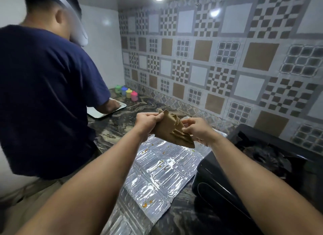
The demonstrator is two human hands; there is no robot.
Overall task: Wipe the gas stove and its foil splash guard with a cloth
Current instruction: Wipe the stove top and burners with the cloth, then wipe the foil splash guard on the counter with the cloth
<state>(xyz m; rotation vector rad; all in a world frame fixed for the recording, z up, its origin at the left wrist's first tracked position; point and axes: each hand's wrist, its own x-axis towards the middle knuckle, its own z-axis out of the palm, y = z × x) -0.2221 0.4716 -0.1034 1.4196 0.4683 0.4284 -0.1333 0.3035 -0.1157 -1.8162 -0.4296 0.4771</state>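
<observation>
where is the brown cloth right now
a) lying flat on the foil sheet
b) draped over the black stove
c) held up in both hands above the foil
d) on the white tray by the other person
c: the left hand and right hand both grip the crumpled brown cloth in the air over the food-spotted foil sheet, clear of the black stove.

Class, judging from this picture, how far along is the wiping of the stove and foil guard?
Done: nothing visibly. The foil guard lies flat, orange specks on it. In hand: the left hand and right hand hold the brown cloth above it. Left: wiping the foil and the black stove.
</observation>
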